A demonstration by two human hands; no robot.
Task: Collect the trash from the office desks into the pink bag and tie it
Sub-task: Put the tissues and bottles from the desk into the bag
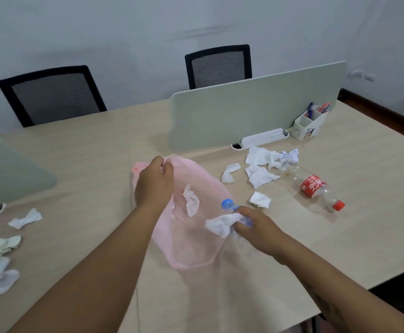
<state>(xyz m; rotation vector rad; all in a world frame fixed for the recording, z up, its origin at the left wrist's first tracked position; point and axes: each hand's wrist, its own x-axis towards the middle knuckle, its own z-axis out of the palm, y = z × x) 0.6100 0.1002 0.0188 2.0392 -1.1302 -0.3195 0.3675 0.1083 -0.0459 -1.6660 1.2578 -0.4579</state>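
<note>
One pale tabletop [88,164] carries everything. Mid-table lies the pink bag [191,248], with a white scrap [191,200] on or inside it; which, I cannot tell. The left hand [154,181] grips the bag's rim at 11 o'clock, fingers curled round the film. The right hand [256,227], at the bag's 3 o'clock edge, has its fingers closed on a crumpled tissue [220,225] and a blue-capped bottle [227,204]. Toward 2 o'clock a red-labelled bottle [313,186] lies on its side, with loose tissues [259,176] near it.

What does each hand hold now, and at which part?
The left hand pinches the pink bag at its far edge. The right hand grips a crumpled tissue and a blue-capped bottle below its cap.
</note>
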